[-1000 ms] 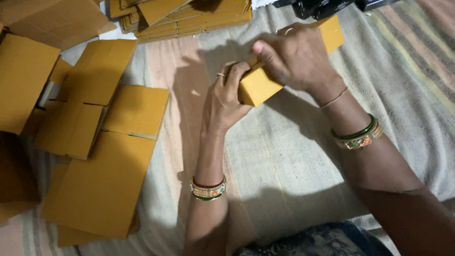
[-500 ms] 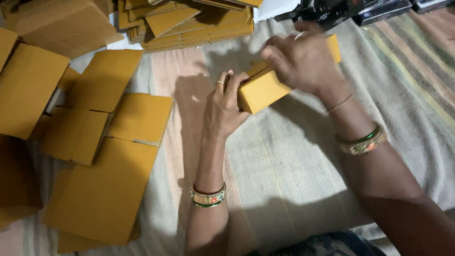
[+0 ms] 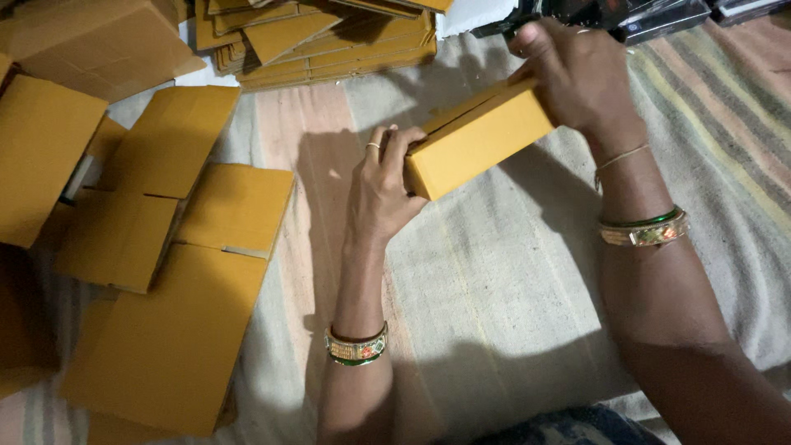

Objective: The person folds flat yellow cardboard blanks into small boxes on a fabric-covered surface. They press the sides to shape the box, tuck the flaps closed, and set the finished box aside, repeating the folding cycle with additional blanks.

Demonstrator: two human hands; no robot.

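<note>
The left hand (image 3: 381,194) is gripping the near end of a small yellow cardboard box (image 3: 478,140), fingers curled round its end face, while the right hand (image 3: 577,78) is clamping down over the far end from above. The box is being held in the air between the two hands, tilted so the far end is riding higher, above the striped cloth (image 3: 511,297) spread below them.

What could be going wrong: the top seam of the box is looking slightly open near the left hand, and if the fingers are pressing unevenly the flap may be buckling or popping back out instead of tucking in. The thin card could also be creasing under the right hand's hold. If the left hand is slipping off the end, the box is likely dropping onto the cloth.

To the left of the left hand, flat yellow box blanks (image 3: 173,272) are lying overlapped; beyond both hands a stack of folded blanks (image 3: 329,41) is sitting.

The far end of the box is hiding under the right hand, so I cannot tell whether it is closed. The dark objects (image 3: 651,16) beyond the right hand are being cut off by the frame edge and are too unclear to identify.
</note>
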